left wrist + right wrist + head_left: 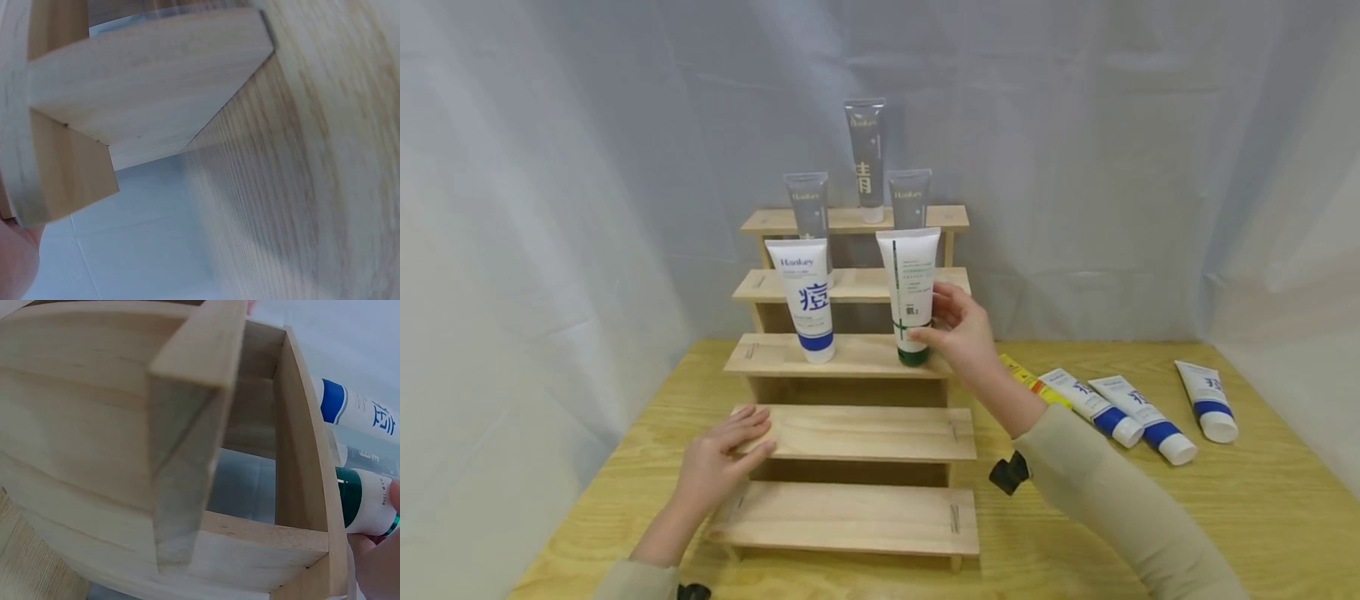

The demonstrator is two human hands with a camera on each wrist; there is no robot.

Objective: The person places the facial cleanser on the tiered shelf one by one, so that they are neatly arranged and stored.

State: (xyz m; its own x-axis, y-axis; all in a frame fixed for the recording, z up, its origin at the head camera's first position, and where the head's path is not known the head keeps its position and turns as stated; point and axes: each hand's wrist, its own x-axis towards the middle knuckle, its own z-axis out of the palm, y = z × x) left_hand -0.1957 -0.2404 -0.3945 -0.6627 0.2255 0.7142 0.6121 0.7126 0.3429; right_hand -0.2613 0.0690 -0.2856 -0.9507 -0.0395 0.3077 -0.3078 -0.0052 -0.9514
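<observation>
A wooden stepped display stand (857,433) rises in several tiers. My right hand (958,329) pinches a white squeeze tube with a green cap (910,287) between thumb and fingers, upright at the right of the middle step. In the right wrist view, the green cap (350,495) is right at that step's edge. Left of it, a white tube with a blue band (808,300) stands cap down on the same step. My left hand (718,458) rests on the left end of a lower step, its fingers lying on the board.
Behind stand grey tubes: one on the top step (867,158), two (808,204) (910,198) on the step below. On the table (1075,517) at right lie three blue-banded white tubes (1090,404) (1142,417) (1206,400) and a yellow package (1030,379). A pale curtain (1075,167) hangs behind.
</observation>
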